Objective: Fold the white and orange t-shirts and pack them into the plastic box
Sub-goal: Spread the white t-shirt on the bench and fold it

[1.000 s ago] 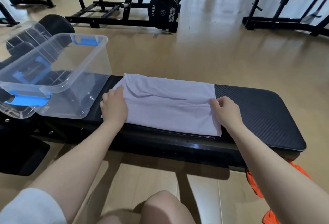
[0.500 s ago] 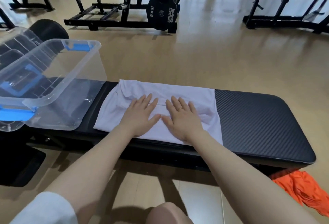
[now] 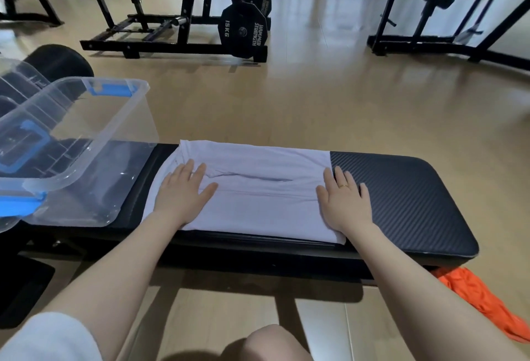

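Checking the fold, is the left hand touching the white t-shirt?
Touching. The head view shows the left hand pressed flat on the white t-shirt.

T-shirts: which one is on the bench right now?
The white t-shirt, flat under both hands on the bench; the orange t-shirt lies on the floor.

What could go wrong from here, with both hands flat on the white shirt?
1. The white t-shirt has a crease running across its middle; folding over it may lock the wrinkle in.
2. Its near edge overhangs the bench, so it might slide off once the left hand and right hand lift.
3. The orange t-shirt lies on the floor, half under the bench, easy to step on.
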